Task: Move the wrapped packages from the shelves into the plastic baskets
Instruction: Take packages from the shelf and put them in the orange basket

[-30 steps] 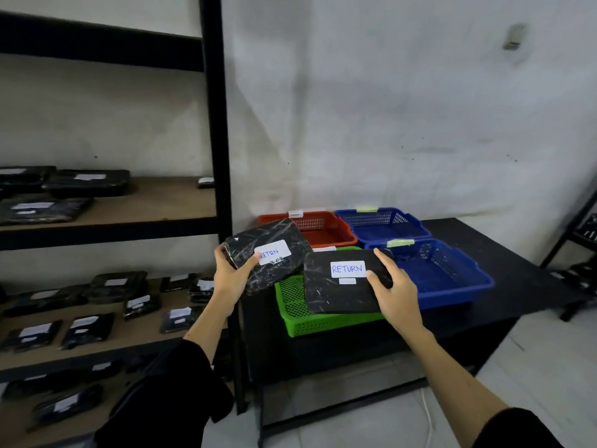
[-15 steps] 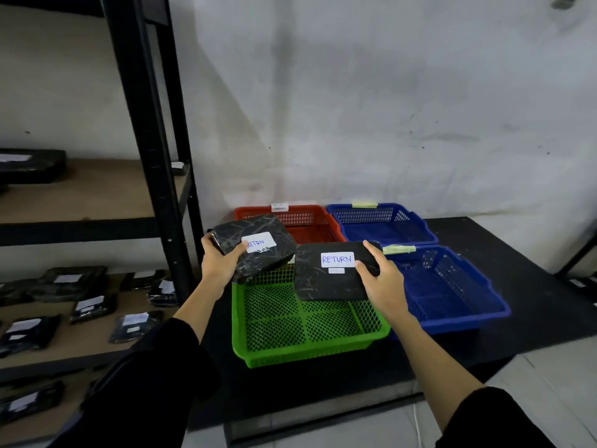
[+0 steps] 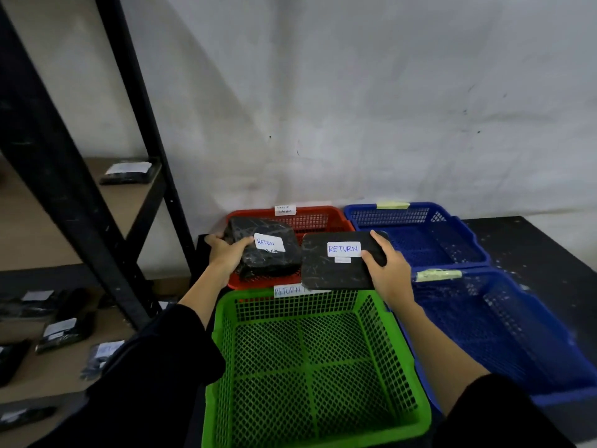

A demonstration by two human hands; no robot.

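My left hand point(image 3: 226, 253) grips a bulky black wrapped package point(image 3: 271, 263) with a white "RETRN" label, held over the red basket point(image 3: 319, 218). My right hand point(image 3: 387, 270) holds a flat black package point(image 3: 326, 270) labelled "RETURN" by its right edge, above the far rim of the green basket point(image 3: 316, 360). The green basket carries a "RETURN" tag on its far rim and has nothing inside. Two blue baskets stand to the right, one far point(image 3: 416, 231) and one near point(image 3: 504, 331).
The baskets sit on a black table point(image 3: 536, 240) against a white wall. A black metal shelf rack point(image 3: 74, 202) stands at left, with more black wrapped packages point(image 3: 64, 331) on its wooden shelves and one point(image 3: 129, 173) on the upper shelf.
I have stepped closer to the table. Both hands carried their packages forward, from over the green basket's near part to above the red basket and the green basket's far rim.
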